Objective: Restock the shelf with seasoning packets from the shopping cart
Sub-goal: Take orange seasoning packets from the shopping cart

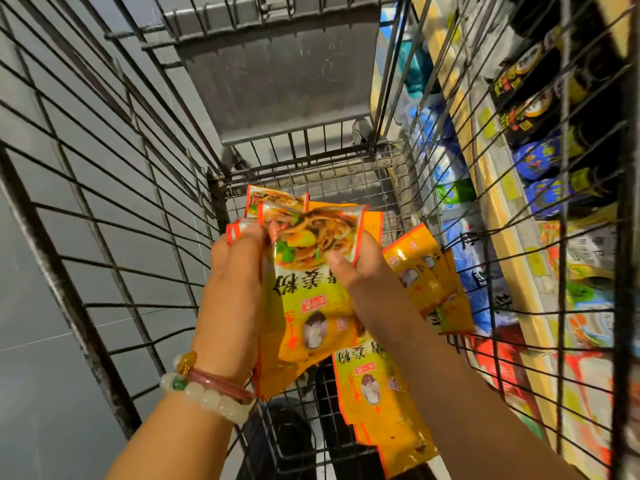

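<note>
**Both hands on a packet stack inside the cart**

I'm looking down into the wire cart (114, 188), and both hands are low in it, closed around a stack of yellow seasoning packets (304, 289). My left hand (232, 289) grips the stack's left edge: the fingers curl round behind it, pressed together, with the fingertips showing at the top near the red-trimmed corner. My right hand (363, 282) grips the right edge, its thumb (341, 266) pressed flat on the top packet's face just below the noodle picture; the other fingers wrap behind and I cannot tell how they lie. The stack is held upright between the two hands, printed side toward the camera.

More packets lie loose on the cart floor: one (381, 403) below the right forearm, a fanned few (429, 282) just right of the right hand, and another (273, 199) partly hidden behind the held stack.

A bead bracelet (204, 396) and a reddish bangle (221, 384) sit on the left wrist. The grey child-seat flap (277, 71) stands up at the cart's far end. Through the right-hand wires I see the shelf (512, 271), packed with dark bottles (540, 98) and coloured bags.
</note>
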